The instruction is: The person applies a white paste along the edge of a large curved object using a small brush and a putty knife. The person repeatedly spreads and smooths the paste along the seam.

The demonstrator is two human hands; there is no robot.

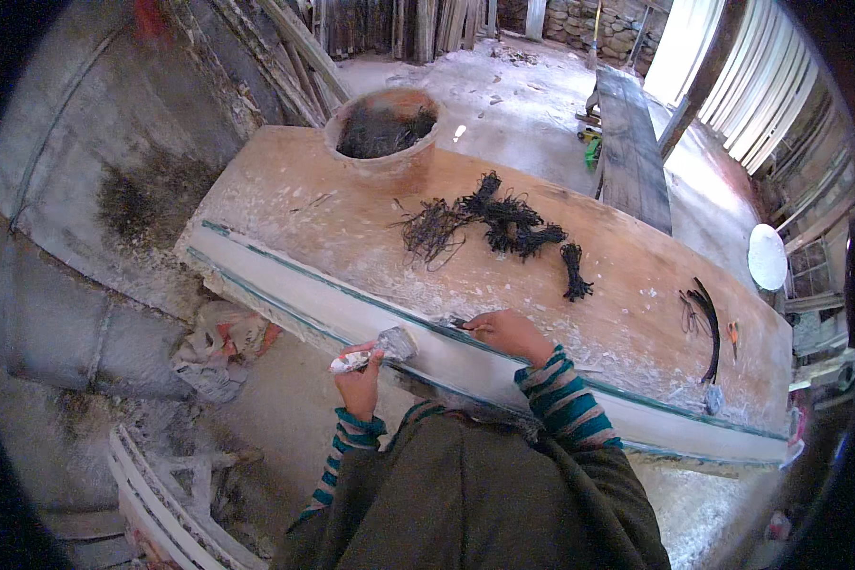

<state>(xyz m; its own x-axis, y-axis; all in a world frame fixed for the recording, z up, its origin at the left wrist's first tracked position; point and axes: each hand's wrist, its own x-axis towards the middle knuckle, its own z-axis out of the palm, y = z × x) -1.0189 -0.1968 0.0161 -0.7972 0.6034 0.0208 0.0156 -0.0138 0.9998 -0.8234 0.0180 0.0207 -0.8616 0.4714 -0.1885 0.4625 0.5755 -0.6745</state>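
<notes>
Currently, a round dusty-brown tub [386,165] is standing at the tan wooden counter's [636,275] far edge, near tangled black bundles [505,220]. Along the white near edge, the closed left hand [358,388] is gripping a white-handled grey brush [397,344]; the right hand [513,334] is pinching a small dark piece [457,323].

Both arms reach forward from the lower edge, in sleeves banded teal and grey. The left forearm [329,475] rises steeply, leaning a little to the right, and the left hand [357,388] points up and away from the body, fingers curled in a grip, the thumb side turned inward. The right forearm [568,404] slants up and to the left; at its wrist the right hand [509,334] bends further left, back upward, fingers gathered toward their tips in a pinch. The right hand is farther out from the torso [461,494] than the left, and the two are apart.
</notes>
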